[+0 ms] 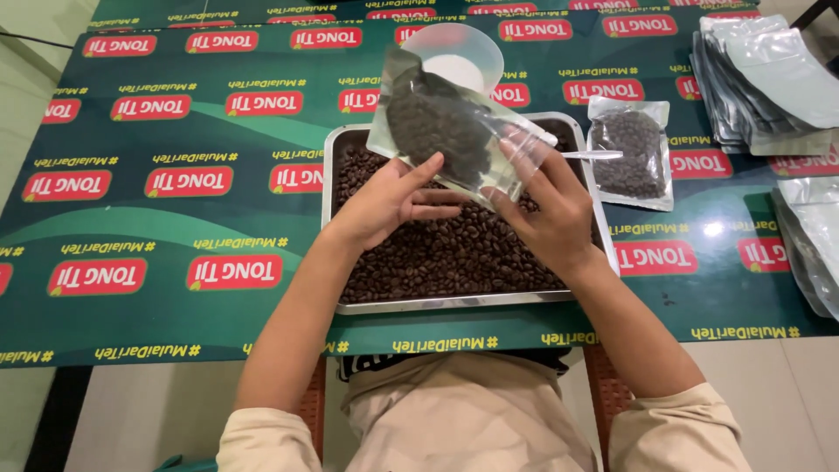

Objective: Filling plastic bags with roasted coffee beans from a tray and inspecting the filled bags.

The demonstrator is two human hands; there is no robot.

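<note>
A clear plastic pouch (441,131) partly filled with dark coffee beans is held tilted above a metal tray (330,179) full of loose beans. My left hand (393,201) supports the pouch's lower edge from the left. My right hand (546,205) grips its right side near the top edge. The pouch hides part of the tray's far end. A white scoop handle (594,155) sticks out to the right behind my right hand.
A filled, flat pouch of beans (631,153) lies right of the tray. A stack of empty silver pouches (769,79) sits at the far right, with more pouches (813,245) below it. A round clear lid or bowl (454,52) stands behind the tray. The green printed tablecloth (175,218) covers the table.
</note>
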